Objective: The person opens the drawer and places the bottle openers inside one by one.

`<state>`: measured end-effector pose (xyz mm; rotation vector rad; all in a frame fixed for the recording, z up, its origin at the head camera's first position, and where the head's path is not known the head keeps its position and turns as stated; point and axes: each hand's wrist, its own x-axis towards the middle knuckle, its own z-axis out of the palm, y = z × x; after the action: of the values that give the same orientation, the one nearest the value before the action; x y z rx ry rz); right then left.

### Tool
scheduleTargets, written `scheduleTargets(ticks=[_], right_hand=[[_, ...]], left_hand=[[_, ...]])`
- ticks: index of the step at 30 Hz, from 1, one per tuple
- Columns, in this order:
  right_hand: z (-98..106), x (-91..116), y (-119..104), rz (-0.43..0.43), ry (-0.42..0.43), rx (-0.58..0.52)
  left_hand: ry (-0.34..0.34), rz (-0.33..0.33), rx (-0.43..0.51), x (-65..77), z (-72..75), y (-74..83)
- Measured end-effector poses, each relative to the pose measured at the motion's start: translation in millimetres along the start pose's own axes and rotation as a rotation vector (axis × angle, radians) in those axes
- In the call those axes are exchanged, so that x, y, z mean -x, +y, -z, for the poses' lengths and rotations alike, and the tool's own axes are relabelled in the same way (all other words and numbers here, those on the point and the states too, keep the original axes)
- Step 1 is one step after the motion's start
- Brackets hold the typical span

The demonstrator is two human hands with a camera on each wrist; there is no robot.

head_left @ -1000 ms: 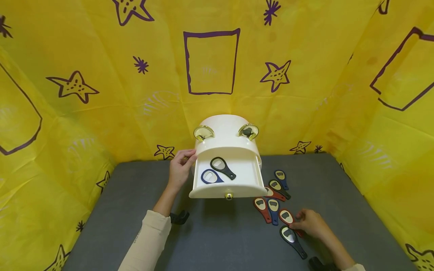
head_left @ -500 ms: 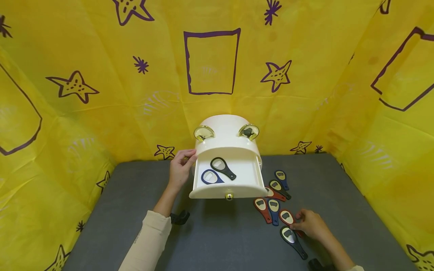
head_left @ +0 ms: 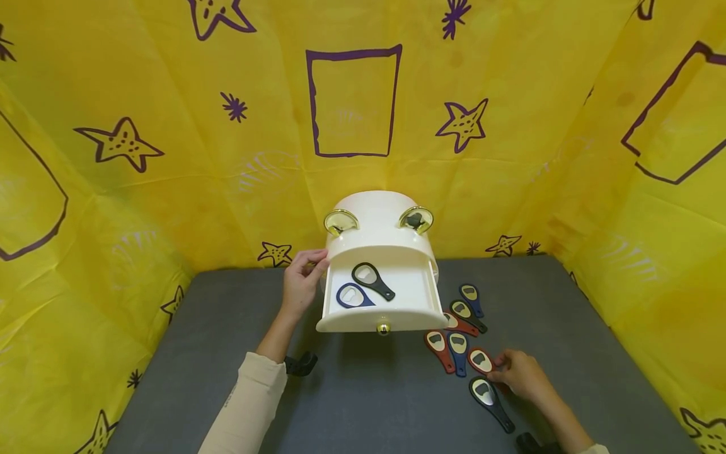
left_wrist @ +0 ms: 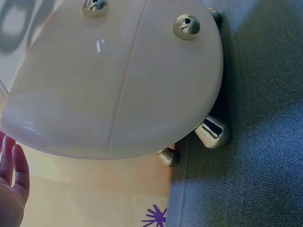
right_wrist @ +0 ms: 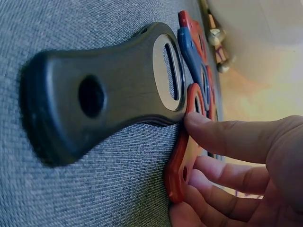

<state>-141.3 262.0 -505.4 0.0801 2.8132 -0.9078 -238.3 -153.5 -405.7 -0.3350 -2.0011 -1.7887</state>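
Note:
In the head view a white rounded box [head_left: 377,221] stands at the back with its drawer [head_left: 348,321] pulled out. A black bottle opener [head_left: 371,282] and a blue bottle opener [head_left: 353,296] lie inside the drawer. My left hand [head_left: 300,284] touches the box's left side, its fingers [left_wrist: 21,170] extended in the left wrist view. With thumb and fingers, my right hand [head_left: 518,376] pinches a red bottle opener [head_left: 479,360] by its handle, close above the table. Beside it lies another black bottle opener [right_wrist: 118,71], large in the right wrist view.
More bottle openers lie right of the drawer: a blue one [head_left: 458,347], a red one [head_left: 435,342], and several others near a black one [head_left: 462,310]. The grey table [head_left: 363,410] meets yellow patterned cloth [head_left: 255,208] at the back and sides.
The red bottle opener has shifted very slightly in my right hand's grip, its handle end now hidden in the head view. My left hand stays against the box.

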Motion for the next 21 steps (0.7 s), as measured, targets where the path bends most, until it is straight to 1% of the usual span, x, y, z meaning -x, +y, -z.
scheduleTargets(ticks=[6, 10, 14, 21], right_hand=[[0.2, -0.6, -3.7, 0.018, 0.012, 0.07], [-1.0, 0.3, -4.7, 0.038, 0.021, 0.113], [-2.0, 1.4, -2.6, 0.067, 0.04, 0.116], [-2.3, 0.9, 4.3, 0.098, 0.059, 0.115]], left_hand=[[-0.002, -0.002, 0.0, -0.1, 0.1, 0.3], [-0.003, 0.011, 0.002, 0.4, 0.4, 0.2], [-0.004, 0.018, 0.004, 0.4, 0.3, 0.6], [0.002, 0.005, -0.006, 0.5, 0.4, 1.3]])
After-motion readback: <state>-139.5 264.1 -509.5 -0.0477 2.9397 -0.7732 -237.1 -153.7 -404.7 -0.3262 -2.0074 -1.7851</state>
